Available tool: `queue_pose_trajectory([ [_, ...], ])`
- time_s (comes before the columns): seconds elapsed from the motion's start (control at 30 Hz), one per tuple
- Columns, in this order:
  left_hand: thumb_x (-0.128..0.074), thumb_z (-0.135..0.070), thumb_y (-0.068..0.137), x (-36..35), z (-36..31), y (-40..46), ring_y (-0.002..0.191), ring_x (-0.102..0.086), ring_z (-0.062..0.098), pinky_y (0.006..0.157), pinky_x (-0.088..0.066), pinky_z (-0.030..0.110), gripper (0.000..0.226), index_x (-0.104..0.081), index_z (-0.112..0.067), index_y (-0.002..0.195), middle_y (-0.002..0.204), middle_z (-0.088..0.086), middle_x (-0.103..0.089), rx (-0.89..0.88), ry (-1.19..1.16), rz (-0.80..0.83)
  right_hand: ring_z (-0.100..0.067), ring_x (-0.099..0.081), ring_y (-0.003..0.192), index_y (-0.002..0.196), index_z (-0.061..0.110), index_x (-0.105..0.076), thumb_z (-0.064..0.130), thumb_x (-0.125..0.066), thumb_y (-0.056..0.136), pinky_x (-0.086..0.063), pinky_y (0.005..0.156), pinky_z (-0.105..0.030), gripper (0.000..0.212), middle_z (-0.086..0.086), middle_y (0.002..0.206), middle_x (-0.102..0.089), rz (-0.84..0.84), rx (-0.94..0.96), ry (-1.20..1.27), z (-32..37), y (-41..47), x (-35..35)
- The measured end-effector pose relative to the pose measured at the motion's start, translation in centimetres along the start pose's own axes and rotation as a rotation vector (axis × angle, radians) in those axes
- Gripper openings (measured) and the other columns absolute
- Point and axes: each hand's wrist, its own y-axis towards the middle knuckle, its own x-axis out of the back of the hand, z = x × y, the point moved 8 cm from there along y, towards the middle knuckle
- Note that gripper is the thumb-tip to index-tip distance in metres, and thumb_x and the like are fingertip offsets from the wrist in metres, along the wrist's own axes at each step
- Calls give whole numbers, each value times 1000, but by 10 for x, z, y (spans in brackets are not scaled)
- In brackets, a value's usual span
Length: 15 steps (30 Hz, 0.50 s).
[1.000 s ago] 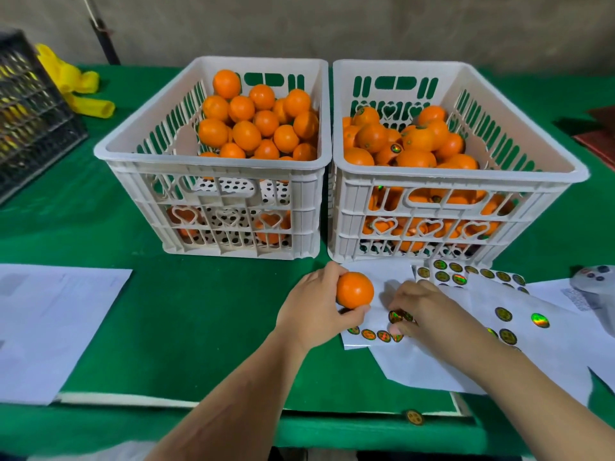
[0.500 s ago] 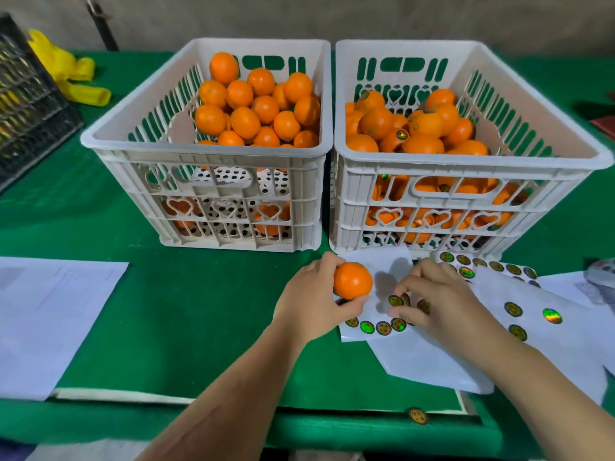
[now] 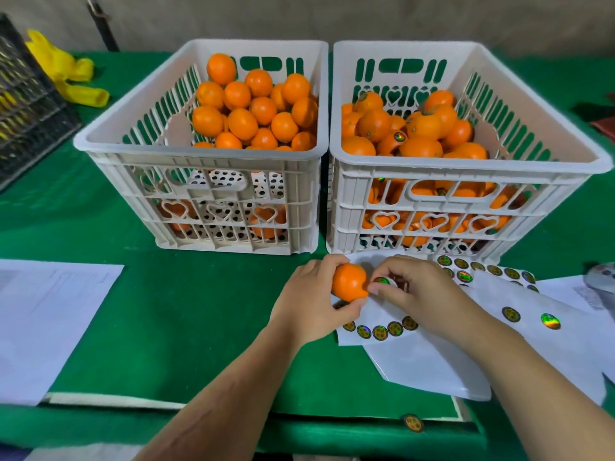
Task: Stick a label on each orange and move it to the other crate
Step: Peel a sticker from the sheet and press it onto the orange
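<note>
My left hand [image 3: 307, 299] grips an orange [image 3: 348, 281] just above the table, in front of the right crate. My right hand [image 3: 414, 291] pinches a round shiny label [image 3: 381, 281] between thumb and forefinger, right beside the orange's right side. A white sticker sheet [image 3: 379, 322] with a row of round labels lies under both hands. The left white crate [image 3: 199, 161] holds a pile of plain oranges [image 3: 253, 108]. The right white crate [image 3: 466, 174] holds oranges, one showing a label [image 3: 399, 136].
More white sheets with labels [image 3: 532, 314] spread to the right. Blank paper [image 3: 43, 324] lies at the left on the green table cover. A black crate [image 3: 26, 104] and yellow gloves [image 3: 66, 71] sit at the far left. One loose label [image 3: 413, 423] sticks to the table's front edge.
My right hand lifted a label off the sticker sheet and brought it up to the orange. My left hand raised the orange slightly. The camera tilted down a little.
</note>
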Motion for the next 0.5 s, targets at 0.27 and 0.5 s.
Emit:
queue_pose_trajectory([
  [0.27, -62, -59, 88, 2, -9, -2, 104, -55, 12, 88, -48, 35, 58, -41, -45, 139, 127, -20, -51, -70, -43, 41, -16, -62, 76, 101, 25, -75, 20, -68, 96, -52, 74, -38, 10, 5, 85, -68, -37, -50, 203, 4, 7, -15],
  [0.5, -27, -65, 103, 4, -7, -1, 112, -55, 10, 94, -48, 41, 53, -47, -36, 143, 128, -15, -58, -38, -137, 62, -17, -56, 66, 101, 29, -72, 21, -70, 95, -50, 67, -42, 11, 0, 76, -64, -15, -23, 213, 6, 12, -17],
])
